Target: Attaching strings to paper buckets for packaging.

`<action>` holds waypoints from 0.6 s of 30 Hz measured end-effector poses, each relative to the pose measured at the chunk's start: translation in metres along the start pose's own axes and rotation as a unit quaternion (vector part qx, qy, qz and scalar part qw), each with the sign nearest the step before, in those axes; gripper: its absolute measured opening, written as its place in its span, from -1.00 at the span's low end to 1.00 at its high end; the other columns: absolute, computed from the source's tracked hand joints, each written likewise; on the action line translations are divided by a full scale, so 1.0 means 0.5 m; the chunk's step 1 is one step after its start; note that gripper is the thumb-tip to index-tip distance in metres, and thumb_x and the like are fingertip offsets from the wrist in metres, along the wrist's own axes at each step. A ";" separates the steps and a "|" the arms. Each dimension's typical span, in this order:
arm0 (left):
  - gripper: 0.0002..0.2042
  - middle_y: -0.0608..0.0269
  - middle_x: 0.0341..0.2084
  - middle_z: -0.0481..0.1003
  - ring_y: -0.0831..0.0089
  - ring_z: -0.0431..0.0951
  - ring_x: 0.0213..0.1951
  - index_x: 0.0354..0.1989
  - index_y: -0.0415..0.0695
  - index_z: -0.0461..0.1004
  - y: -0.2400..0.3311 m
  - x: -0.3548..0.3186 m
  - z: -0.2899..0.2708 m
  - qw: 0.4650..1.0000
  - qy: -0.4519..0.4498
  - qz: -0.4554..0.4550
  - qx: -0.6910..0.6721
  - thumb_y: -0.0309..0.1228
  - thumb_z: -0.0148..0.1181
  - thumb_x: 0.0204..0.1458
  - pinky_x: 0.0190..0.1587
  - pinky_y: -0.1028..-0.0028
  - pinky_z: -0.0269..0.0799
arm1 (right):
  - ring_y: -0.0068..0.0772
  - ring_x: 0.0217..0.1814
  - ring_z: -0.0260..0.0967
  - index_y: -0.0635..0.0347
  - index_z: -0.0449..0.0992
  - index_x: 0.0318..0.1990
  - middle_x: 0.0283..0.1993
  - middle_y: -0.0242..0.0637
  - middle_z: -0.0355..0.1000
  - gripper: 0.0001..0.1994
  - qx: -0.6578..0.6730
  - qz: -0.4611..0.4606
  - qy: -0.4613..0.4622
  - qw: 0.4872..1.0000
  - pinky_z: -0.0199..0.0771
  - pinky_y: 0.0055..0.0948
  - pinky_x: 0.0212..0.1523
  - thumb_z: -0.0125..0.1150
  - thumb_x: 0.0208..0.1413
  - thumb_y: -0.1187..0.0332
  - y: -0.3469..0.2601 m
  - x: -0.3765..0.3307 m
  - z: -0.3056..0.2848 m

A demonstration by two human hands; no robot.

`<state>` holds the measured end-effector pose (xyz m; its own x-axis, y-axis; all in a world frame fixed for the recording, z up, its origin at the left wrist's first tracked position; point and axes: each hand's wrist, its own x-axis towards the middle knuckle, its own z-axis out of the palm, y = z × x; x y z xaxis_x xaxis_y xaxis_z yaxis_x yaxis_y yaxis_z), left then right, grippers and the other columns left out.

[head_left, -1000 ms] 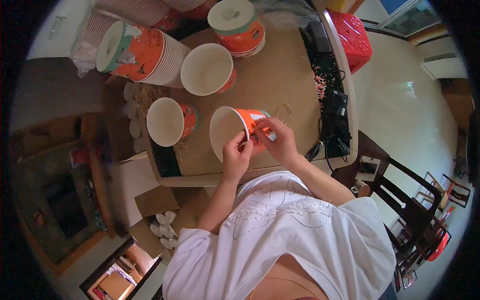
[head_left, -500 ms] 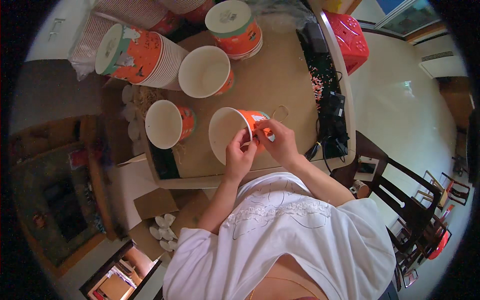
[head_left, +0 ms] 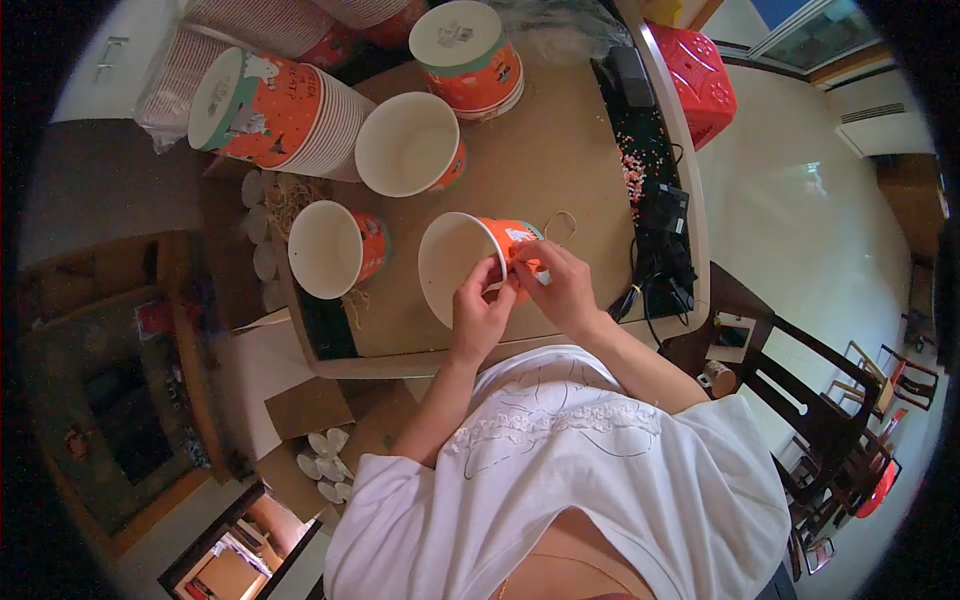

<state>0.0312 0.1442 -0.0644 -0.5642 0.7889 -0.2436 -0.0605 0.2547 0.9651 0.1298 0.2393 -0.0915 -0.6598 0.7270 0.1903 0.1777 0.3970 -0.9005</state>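
- Head view looks down on a brown table (head_left: pixel 560 150) with the person's two bare hands meeting over its near edge.
- Left hand (head_left: pixel 480 310) grips the rim of an orange paper cup (head_left: pixel 465 262) that lies tipped on its side, white inside facing the camera — fingers closed on it.
- Right hand (head_left: pixel 560 285) pinches at the cup's orange wall, fingers bunched tight; whether it holds something small there I cannot tell.
- A thin loop of string (head_left: pixel 562 228) lies on the table just beyond the cup.
- Two more open cups sit further left — one (head_left: pixel 335 250) near the table's left edge, one (head_left: pixel 410 145) behind it.
- A long sleeve of stacked cups (head_left: pixel 280 110) lies on its side at the far left.
- A lidded cup stack (head_left: pixel 465 50) stands at the far edge.
- A red basket (head_left: pixel 700 80) sits on the floor to the right.
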 end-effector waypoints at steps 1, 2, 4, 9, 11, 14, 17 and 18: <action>-0.74 0.20 -0.26 0.49 0.53 0.50 -0.22 -0.09 -0.29 0.38 0.002 0.000 0.001 1.000 0.000 0.000 0.000 -0.54 0.06 0.02 -0.23 0.57 0.46 | -0.22 -0.29 0.46 0.11 0.44 -0.28 -0.30 -0.31 0.47 -0.81 -0.001 0.006 0.002 1.000 0.48 -0.33 -0.32 0.21 -0.11 0.44 -0.001 0.000 -0.001; -0.72 0.21 -0.22 0.47 0.52 0.48 -0.18 -0.07 -0.30 0.37 0.007 0.000 0.001 1.000 -0.009 -0.022 -0.005 -0.58 0.01 0.01 -0.15 0.55 0.41 | -0.22 -0.29 0.46 0.11 0.44 -0.28 -0.30 -0.31 0.47 -0.81 -0.002 0.006 0.002 1.000 0.48 -0.33 -0.32 0.21 -0.11 0.44 0.000 0.000 -0.002; -0.70 0.22 -0.19 0.45 0.50 0.45 -0.14 -0.05 -0.31 0.35 0.003 0.000 0.000 0.999 -0.017 -0.044 -0.010 -0.61 -0.03 -0.01 -0.08 0.53 0.37 | -0.22 -0.28 0.46 0.12 0.44 -0.28 -0.30 -0.32 0.47 -0.82 0.002 0.009 0.002 1.000 0.48 -0.33 -0.31 0.21 -0.11 0.45 0.000 0.000 -0.002; -0.76 0.28 -0.22 0.46 0.53 0.47 -0.19 -0.07 -0.29 0.38 -0.028 0.001 -0.004 0.999 -0.002 -0.026 -0.044 -0.56 -0.03 0.08 -0.13 0.55 0.39 | -0.21 -0.27 0.45 0.12 0.45 -0.28 -0.27 -0.30 0.47 -0.83 -0.012 -0.002 -0.008 1.000 0.48 -0.32 -0.30 0.20 -0.10 0.46 -0.002 0.002 -0.005; -0.77 0.27 -0.27 0.48 0.52 0.49 -0.23 -0.08 -0.27 0.39 -0.027 0.002 -0.003 1.000 0.003 -0.013 0.022 -0.55 -0.02 0.08 -0.16 0.53 0.40 | -0.20 -0.26 0.45 0.12 0.45 -0.29 -0.26 -0.29 0.47 -0.83 -0.019 -0.008 -0.009 1.000 0.48 -0.32 -0.30 0.20 -0.10 0.46 0.000 0.002 -0.007; -0.80 0.13 -0.38 0.51 0.38 0.54 -0.34 -0.13 -0.25 0.42 -0.011 0.007 0.001 0.988 0.020 0.024 0.152 -0.52 -0.01 0.07 -0.28 0.45 0.42 | -0.18 -0.25 0.44 0.12 0.46 -0.30 -0.25 -0.26 0.46 -0.85 -0.017 -0.020 -0.018 1.000 0.47 -0.31 -0.30 0.19 -0.10 0.46 0.005 0.002 -0.009; -0.85 0.01 -0.46 0.51 0.19 0.56 -0.42 -0.22 -0.24 0.43 -0.004 0.020 0.001 0.967 0.026 0.078 0.241 -0.51 0.00 0.05 -0.39 0.35 0.41 | -0.17 -0.25 0.44 0.14 0.46 -0.30 -0.24 -0.26 0.46 -0.85 -0.030 -0.004 -0.033 0.999 0.47 -0.31 -0.29 0.19 -0.10 0.47 0.008 0.003 -0.012; -0.88 0.00 -0.48 0.50 0.14 0.55 -0.44 -0.27 -0.24 0.43 -0.003 0.026 0.001 0.958 0.018 0.108 0.266 -0.51 0.00 0.05 -0.41 0.31 0.40 | -0.25 -0.26 0.45 0.19 0.47 -0.30 -0.27 -0.24 0.46 -0.86 -0.017 0.008 -0.027 0.999 0.47 -0.39 -0.32 0.19 -0.07 0.50 0.009 0.005 -0.013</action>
<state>0.0242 0.1543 -0.0691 -0.5457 0.8374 -0.0315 0.4827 0.3449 0.8050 0.1337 0.2467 -0.0923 -0.6954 0.7019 0.1543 0.2118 0.4054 -0.8893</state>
